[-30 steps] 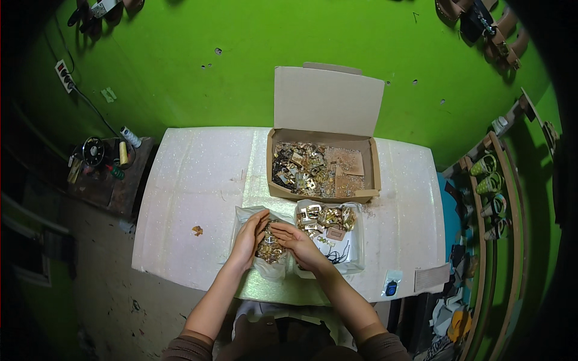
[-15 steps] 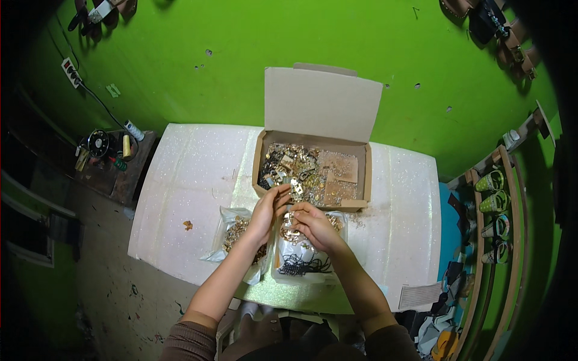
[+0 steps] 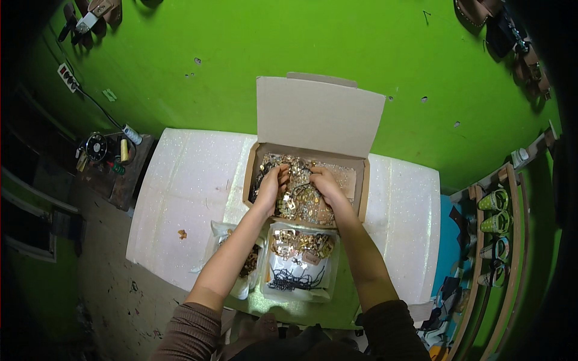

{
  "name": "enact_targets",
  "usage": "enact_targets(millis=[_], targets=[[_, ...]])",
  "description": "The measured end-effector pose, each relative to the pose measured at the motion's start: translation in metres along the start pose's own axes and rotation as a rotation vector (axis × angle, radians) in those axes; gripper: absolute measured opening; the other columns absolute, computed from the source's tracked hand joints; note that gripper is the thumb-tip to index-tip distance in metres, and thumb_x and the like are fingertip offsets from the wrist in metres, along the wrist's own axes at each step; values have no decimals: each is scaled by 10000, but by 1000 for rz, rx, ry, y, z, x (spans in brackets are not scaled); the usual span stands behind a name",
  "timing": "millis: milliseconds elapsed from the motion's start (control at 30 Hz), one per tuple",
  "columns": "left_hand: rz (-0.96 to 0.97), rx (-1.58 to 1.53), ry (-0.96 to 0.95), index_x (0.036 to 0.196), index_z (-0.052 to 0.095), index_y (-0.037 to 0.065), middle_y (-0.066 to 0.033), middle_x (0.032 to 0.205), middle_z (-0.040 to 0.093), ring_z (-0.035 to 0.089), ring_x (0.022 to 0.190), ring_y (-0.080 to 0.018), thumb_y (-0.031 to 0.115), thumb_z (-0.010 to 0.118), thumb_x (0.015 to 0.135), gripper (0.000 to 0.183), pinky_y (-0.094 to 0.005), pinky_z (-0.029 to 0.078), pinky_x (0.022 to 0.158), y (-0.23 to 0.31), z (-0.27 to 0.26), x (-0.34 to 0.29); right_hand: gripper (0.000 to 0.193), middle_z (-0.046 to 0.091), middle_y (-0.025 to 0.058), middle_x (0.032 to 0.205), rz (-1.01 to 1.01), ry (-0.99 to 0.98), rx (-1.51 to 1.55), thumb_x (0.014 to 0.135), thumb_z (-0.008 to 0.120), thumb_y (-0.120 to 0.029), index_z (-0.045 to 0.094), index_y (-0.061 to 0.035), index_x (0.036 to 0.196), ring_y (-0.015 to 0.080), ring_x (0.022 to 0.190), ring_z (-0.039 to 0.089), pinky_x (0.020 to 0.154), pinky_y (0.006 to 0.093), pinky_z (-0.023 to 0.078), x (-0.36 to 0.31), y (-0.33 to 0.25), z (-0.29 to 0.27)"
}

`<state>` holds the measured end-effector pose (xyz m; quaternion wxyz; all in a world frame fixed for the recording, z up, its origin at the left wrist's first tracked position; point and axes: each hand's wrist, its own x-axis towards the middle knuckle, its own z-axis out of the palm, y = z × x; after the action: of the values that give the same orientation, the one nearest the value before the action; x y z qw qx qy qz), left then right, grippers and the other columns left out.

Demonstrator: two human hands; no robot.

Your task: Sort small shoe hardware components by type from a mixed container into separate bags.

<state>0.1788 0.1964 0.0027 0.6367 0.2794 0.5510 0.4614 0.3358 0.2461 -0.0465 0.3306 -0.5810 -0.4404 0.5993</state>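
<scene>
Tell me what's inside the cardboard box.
The box holds heaped shiny pieces, many gold-coloured, plus a flat brown piece toward the right. The left hand and right hand cover part of the heap; whatever lies beneath is hidden.

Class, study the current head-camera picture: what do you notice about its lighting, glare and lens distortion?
Head view: corners fall to black; the glittery white tabletop's near edge bows with the fisheye lens; a bright greenish sheen lies below the plastic tray; metal fittings glint in the cardboard box between the left hand and right hand, many too small to make out.
</scene>
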Motion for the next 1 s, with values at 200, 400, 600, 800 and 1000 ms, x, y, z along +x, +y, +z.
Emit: enact_targets(millis=[200, 400, 600, 800, 1000], targets=[[-51, -69, -5, 1146, 449, 77, -25, 1078, 479, 442, 892, -104, 303, 285, 903, 370, -273, 363, 829, -1, 7, 28, 512, 547, 165, 942, -14, -21, -224, 692, 622, -89, 408, 83, 1124, 202, 833, 532, 682, 285, 440, 35, 8, 8], [-78, -55, 12, 1162, 447, 98, -33, 1106, 463, 424, 985, -136, 321, 294, 896, 379, -287, 327, 872, -6, 4, 40, 592, 531, 130, 866, 101, 42, -112, 647, 702, -158, 360, 32, 1092, 181, 777, 523, 554, 247, 431, 39, 12, 22], [-89, -34, 39, 1156, 453, 85, -40, 1118, 470, 424, 1004, -138, 321, 291, 895, 388, -293, 322, 875, -9, 5, 45, 376, 545, 89, 713, -89, 54, -142, 622, 698, -138, 502, -10, 917, 147, 619, 512, 505, 278, 402, 53, 41, 27], [-97, -67, 93, 1167, 433, 71, -59, 1137, 463, 415, 1043, -154, 322, 277, 898, 400, -304, 313, 899, -9, -2, 43, 233, 544, 29, 634, -68, -147, 19, 667, 672, -78, 510, -50, 832, 79, 523, 483, 421, 210, 316, 34, 18, 17], [-77, -127, 65, 1169, 417, 44, -86, 1151, 446, 399, 1079, -180, 326, 260, 901, 419, -319, 300, 937, -3, -4, 31, 216, 573, 41, 687, -45, -316, 147, 676, 665, -61, 508, -37, 822, 79, 559, 519, 455, 188, 376, 16, -9, -34]])
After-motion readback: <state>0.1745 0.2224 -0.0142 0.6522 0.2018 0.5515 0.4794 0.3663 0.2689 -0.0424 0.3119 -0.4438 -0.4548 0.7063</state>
